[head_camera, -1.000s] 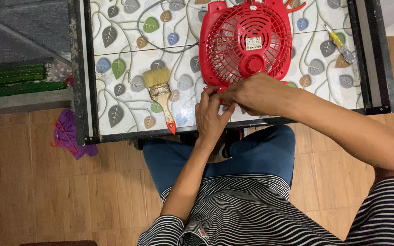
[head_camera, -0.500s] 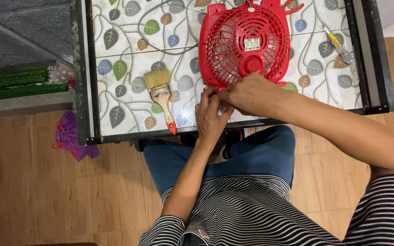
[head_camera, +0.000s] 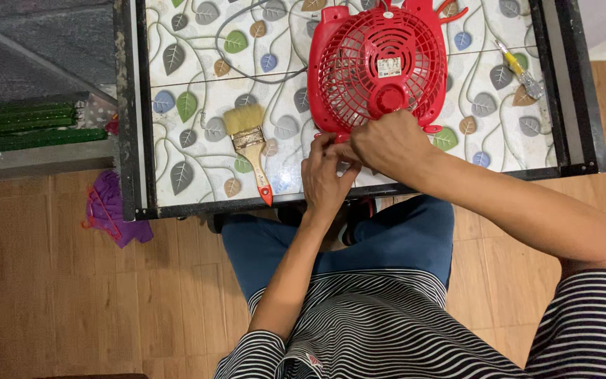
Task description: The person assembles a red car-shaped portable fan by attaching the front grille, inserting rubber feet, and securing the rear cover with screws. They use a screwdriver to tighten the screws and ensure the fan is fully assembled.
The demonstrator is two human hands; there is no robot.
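Red fan (head_camera: 380, 67) lies grille-up on leaf-print counter (head_camera: 198, 151), near edge. Both hands at its lower rim: left hand (head_camera: 324, 179) fingers pinched on rim, right hand (head_camera: 387, 144) clenched over same spot w/ smth small, can't tell what. Judgement: brace fan flat, work edge gently. Paintbrush (head_camera: 247, 144) left, screwdriver (head_camera: 520, 69) far right.

A leaf-patterned tiled table (head_camera: 191, 151) with a dark frame stands on wooden plank flooring (head_camera: 50, 302); a purple cloth (head_camera: 110, 210) lies beside its left edge.
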